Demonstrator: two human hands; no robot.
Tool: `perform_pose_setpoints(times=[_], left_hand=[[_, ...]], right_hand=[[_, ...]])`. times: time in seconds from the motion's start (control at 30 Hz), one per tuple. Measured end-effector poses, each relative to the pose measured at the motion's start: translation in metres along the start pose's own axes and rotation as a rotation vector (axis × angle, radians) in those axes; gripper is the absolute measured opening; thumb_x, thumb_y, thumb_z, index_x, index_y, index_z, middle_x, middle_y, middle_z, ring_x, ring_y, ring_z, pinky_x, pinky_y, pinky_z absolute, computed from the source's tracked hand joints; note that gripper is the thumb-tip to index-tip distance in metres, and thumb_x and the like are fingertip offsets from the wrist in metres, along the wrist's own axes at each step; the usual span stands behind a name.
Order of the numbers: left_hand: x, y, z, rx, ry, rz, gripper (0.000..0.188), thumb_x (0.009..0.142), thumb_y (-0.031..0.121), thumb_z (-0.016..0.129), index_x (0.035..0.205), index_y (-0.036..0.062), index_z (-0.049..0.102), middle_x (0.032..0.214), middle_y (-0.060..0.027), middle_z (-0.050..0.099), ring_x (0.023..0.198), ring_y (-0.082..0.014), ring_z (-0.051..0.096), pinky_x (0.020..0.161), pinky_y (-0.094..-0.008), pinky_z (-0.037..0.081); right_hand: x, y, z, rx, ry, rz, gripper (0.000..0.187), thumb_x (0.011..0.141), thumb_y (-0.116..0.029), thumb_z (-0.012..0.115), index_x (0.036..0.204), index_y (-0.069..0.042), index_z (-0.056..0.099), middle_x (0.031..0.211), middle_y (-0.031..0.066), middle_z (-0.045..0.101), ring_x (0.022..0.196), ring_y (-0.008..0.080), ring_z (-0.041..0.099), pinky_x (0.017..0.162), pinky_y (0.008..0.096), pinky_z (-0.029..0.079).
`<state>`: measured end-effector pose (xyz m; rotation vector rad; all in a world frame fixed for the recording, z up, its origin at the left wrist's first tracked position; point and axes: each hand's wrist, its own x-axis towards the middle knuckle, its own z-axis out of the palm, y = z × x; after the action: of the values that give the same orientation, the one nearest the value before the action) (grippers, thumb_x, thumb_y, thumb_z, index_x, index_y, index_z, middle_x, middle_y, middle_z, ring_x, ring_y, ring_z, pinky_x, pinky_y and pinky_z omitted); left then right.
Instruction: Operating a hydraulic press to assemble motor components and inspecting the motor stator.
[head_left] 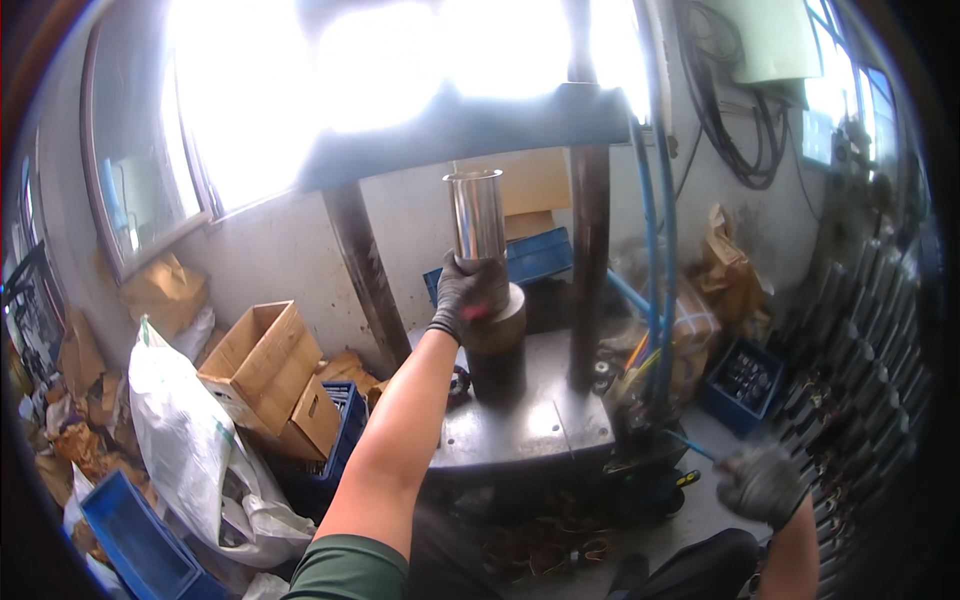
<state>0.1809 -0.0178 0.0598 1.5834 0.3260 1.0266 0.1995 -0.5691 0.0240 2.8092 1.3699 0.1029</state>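
Observation:
My left hand (470, 290), in a dark grey glove, reaches forward and is closed round the lower part of a shiny metal tube (479, 215) with a flared top rim. The tube stands upright over a thick round steel block (497, 350) on the press bed (550, 420). A reddish patch shows by my palm, too small to make out. At the lower right my right hand (765, 487), also gloved and slightly blurred, is curled at the end of a thin blue rod (692, 444). Its fingers are partly smeared.
Two dark press columns (590, 270) flank the tube under a heavy crossbeam (460, 135). Blue hoses (660, 220) run down the right side. Stacked metal tubes (870, 360) line the far right. A white sack (190, 440), wooden box (262, 365) and blue crate (140, 540) stand left.

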Motion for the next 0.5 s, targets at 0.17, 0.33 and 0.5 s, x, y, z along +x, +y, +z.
perform_pose_setpoints(times=[0.17,0.33,0.5], left_hand=[[-0.002,0.001,-0.002,-0.049,0.008,0.052,0.074,0.078,0.029,0.091,0.135,0.002,0.052,0.12,-0.0143,0.069,0.106,-0.0232,0.068,0.095,-0.0367,0.058],[0.003,-0.004,-0.008,-0.01,0.03,0.084,0.077,0.069,0.034,0.095,0.128,0.0036,0.056,0.11,-0.0111,0.071,0.099,-0.0198,0.069,0.09,-0.0355,0.057],[0.005,-0.005,-0.007,0.1,0.073,0.044,0.081,0.067,0.036,0.096,0.13,0.005,0.055,0.113,-0.0113,0.071,0.101,-0.0208,0.069,0.09,-0.0357,0.058]], right_hand=[[-0.033,-0.009,0.026,-0.06,-0.305,-0.089,0.034,0.086,-0.037,0.062,0.103,-0.013,0.078,0.095,0.0116,0.076,0.09,0.0356,0.073,0.083,0.0465,0.057],[-0.053,-0.039,0.046,-0.118,-0.187,0.063,0.03,0.085,-0.039,0.066,0.081,-0.01,0.074,0.081,0.0154,0.072,0.08,0.0382,0.071,0.075,0.0497,0.056],[-0.057,-0.05,0.05,-0.082,-0.032,0.126,0.031,0.082,-0.038,0.07,0.076,-0.008,0.072,0.075,0.0163,0.069,0.073,0.0397,0.069,0.071,0.0498,0.055]])
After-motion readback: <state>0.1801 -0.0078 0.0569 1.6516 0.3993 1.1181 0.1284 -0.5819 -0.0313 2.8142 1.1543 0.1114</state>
